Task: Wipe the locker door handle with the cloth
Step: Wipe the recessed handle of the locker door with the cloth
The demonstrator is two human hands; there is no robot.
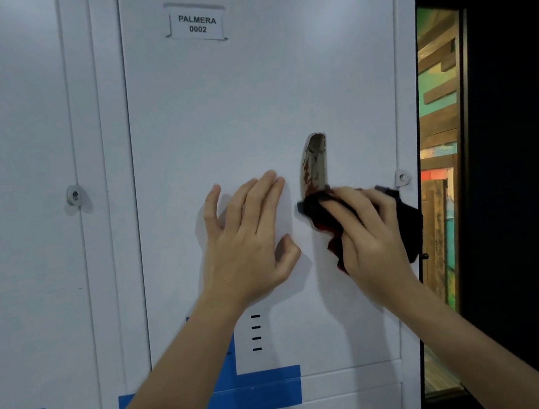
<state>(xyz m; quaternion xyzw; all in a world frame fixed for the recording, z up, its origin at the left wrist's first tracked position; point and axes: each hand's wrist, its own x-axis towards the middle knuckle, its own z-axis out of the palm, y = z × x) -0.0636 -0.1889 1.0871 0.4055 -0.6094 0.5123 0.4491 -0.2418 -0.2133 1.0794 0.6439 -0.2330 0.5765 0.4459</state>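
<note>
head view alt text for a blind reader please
A right hand holds a dark red-and-black cloth against the lower end of a worn metal handle on a white locker door; the left hand rests flat beside it.

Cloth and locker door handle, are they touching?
Touching. The head view shows the cloth, held by the right hand, covering the lower end of the handle.

The left hand (248, 237) lies flat against the white locker door (248, 98), fingers straight, just left of the handle (315, 164). The right hand (371, 232) presses a dark cloth (318, 213) over the handle's lower end. The handle's exposed upper part shows reddish marks. A label (196, 23) above reads "PALMERA 0002". Blue tape (267, 388) crosses the door's lower edge.
</note>
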